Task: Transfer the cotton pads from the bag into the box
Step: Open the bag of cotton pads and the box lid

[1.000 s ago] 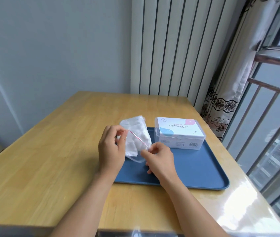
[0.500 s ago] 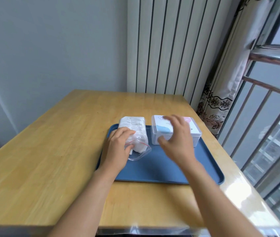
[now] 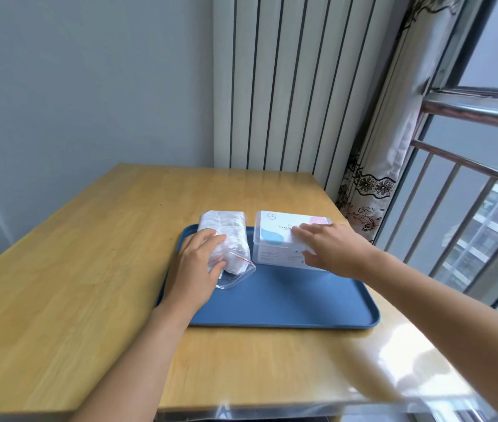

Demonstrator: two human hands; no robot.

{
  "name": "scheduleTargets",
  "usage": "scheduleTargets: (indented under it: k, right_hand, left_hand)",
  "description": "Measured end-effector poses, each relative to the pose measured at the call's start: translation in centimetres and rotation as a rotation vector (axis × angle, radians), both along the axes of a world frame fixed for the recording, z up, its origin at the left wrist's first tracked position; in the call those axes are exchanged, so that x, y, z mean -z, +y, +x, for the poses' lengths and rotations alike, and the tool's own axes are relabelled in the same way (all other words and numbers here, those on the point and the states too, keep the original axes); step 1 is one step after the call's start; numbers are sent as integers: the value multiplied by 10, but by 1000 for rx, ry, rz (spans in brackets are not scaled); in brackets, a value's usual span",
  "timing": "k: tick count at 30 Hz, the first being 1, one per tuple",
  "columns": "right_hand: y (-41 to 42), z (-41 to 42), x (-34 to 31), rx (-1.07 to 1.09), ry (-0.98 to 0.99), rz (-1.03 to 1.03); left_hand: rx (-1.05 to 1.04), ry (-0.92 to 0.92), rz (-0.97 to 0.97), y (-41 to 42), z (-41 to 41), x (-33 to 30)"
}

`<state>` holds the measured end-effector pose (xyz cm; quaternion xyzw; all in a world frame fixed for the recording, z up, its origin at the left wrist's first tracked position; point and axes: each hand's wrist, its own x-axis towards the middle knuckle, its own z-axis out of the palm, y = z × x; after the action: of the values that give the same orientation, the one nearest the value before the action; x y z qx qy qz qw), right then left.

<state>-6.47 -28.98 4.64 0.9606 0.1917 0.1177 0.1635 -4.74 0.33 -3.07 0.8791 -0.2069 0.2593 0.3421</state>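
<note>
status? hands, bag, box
Left hand grips bag of cotton pads on tray. Right hand on box, lid closed. Nothing blocking.

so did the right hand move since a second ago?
Yes. The right hand left the bag and went right across the tray onto the box.

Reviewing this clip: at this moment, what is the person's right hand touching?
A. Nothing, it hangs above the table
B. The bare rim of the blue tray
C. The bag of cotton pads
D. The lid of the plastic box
D: the right hand lies with straight fingers on the lid of the plastic box, while the left hand holds the bag of cotton pads on the blue tray.
</note>
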Motion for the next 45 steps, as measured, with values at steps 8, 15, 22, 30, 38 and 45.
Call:
scheduleTargets:
  k: [8, 15, 22, 30, 38, 45]
  right_hand:
    - [5, 5, 1, -108, -189, -282]
    - [-9, 1, 3, -219, -215, -214]
    - [-18, -15, -39, -188, -278, 128]
    - [22, 18, -43, 281, -406, 862]
    - [51, -25, 32, 168, 130, 509]
    - [42, -48, 16, 17, 26, 671]
  left_hand:
    - [1, 12, -11, 1, 0, 1]
    - [26, 11, -6, 1, -5, -2]
    - [34, 7, -33, 2, -3, -2]
    - [-35, 45, -87, 1, -1, -1]
    - [-61, 91, -168, 1, -2, -4]
    - [-21, 131, -216, 0, -6, -8]
